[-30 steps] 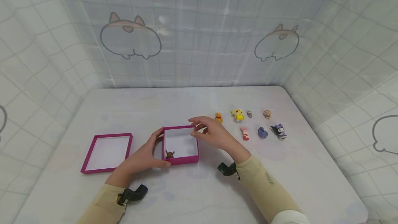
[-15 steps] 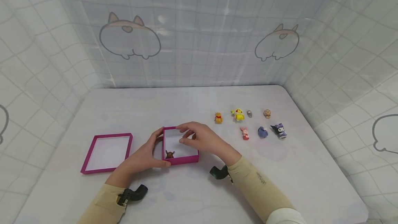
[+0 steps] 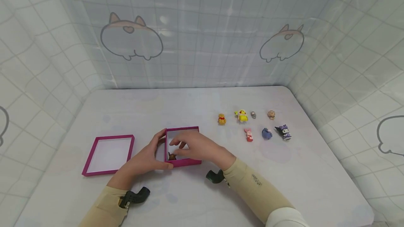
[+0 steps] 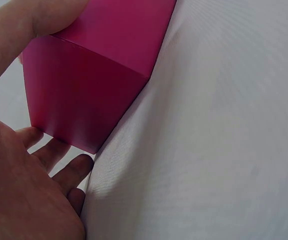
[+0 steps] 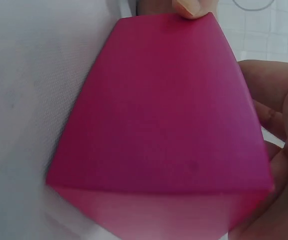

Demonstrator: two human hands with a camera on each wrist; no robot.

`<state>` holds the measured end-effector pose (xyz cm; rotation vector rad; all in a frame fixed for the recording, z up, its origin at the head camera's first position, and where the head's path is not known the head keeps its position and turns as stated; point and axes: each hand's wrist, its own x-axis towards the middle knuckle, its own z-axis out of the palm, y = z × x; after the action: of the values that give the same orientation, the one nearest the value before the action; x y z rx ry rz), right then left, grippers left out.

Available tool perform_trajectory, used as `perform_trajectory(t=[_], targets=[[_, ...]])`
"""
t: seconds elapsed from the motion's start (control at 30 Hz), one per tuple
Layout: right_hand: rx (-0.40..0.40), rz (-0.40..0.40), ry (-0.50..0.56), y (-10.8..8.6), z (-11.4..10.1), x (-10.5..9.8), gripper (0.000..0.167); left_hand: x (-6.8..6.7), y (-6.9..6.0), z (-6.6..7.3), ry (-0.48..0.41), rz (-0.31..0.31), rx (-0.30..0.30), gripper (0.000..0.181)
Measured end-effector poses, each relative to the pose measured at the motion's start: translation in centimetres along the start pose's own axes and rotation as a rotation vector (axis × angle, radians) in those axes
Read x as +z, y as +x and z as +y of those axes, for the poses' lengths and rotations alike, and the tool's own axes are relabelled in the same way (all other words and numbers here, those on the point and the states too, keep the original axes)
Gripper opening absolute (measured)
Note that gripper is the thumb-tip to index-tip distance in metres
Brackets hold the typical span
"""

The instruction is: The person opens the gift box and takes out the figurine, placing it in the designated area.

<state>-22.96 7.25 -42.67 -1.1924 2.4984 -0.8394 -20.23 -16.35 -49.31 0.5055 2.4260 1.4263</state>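
In the head view, an open magenta box (image 3: 186, 163) with a white inside stands on the table. My left hand (image 3: 147, 156) grips its left side, thumb on the front wall and fingers behind, as the left wrist view of the box (image 4: 93, 85) also shows. A small brown figurine (image 3: 172, 156) lies in the box's near left corner, partly hidden by the front wall. My right hand (image 3: 197, 145) reaches over the box's right side into it, fingers bent loosely, thumb tip beside the figurine. Nothing shows between these fingers. In the right wrist view the box's walls hide the figurine.
To the left lies a magenta-rimmed lid (image 3: 107, 155), inside up. Several figurines stand at the right, among them a yellow bear in red (image 3: 222, 119), a yellow one (image 3: 241, 116), a pink pig (image 3: 248, 135), a blue one (image 3: 267, 133) and a black-and-purple one (image 3: 284, 132).
My right hand has moved left and down, from the box's far right corner into the box near the brown figurine. The left hand and the box have stayed put.
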Motion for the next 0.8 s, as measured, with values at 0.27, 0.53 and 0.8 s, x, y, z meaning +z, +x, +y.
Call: perform_trajectory(t=[0.27, 0.53, 0.8], targets=[[0.059, -0.056, -0.083, 0.5, -0.9, 0.2, 0.023, -0.1, 0.0, 0.0, -0.015, -0.007, 0.002, 0.123], [0.048, -0.057, -0.167, 0.8, -1.1, 0.5, 0.020, -0.1, 0.0, 0.1, -0.017, -0.007, 0.005, 0.124], [0.071, -0.033, -0.181, 1.2, -1.1, 0.6, 0.014, -0.1, 0.0, -0.1, -0.018, -0.007, 0.012, 0.125]])
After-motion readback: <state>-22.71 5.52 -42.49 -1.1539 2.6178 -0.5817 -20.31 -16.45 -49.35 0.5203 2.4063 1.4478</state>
